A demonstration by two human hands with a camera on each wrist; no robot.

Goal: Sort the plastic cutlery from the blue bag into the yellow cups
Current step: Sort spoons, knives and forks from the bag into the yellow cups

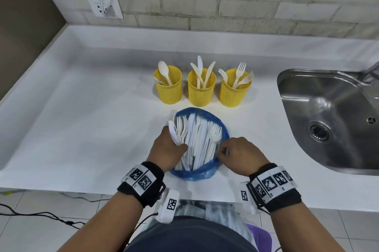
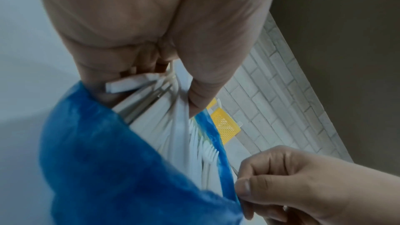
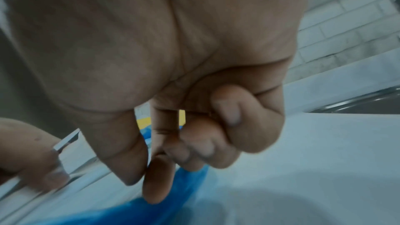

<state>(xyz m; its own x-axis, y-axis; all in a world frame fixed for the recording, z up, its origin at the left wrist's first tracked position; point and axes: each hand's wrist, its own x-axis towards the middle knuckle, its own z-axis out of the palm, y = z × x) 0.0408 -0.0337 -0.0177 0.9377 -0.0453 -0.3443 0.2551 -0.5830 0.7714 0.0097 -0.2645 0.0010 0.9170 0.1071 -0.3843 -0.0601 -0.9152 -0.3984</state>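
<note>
Picking from the blue bag (image 1: 202,173) is the step in hand: the bag lies open on the counter (image 1: 82,128) close to its front edge, just in front of the three yellow cups (image 1: 168,87), which stand in a row towards the back wall. The left hand (image 1: 170,149) is curled round a bunch of white cutlery (image 1: 196,139) at the bag's left side, thumb pressed across the handles, as the left wrist view shows. The right hand (image 1: 240,153) pinches the blue rim of the bag at its right side between thumb and forefinger, its other fingers folded in, and seems to hold the mouth open. The cutlery lies with its long axis running from the front edge towards the back wall, handles nearest the person and the tines, bowls and blades pointing at the cups. Sorting is barely begun, by my reading: the left cup holds spoons (image 1: 164,71), the middle cup (image 1: 202,89) knives, the right cup (image 1: 235,89) forks, only a few each and all standing handle-down, while the bag is still full. The next move probably calls for drawing one piece, or one kind, free of the bunch, lifting it clear of the bag, turning it upright and dropping it handle-first into the matching cup. The pieces are packed close and mixed, so neighbours may well be dragged out with it; the pinch on the rim should help steady the bag
</note>
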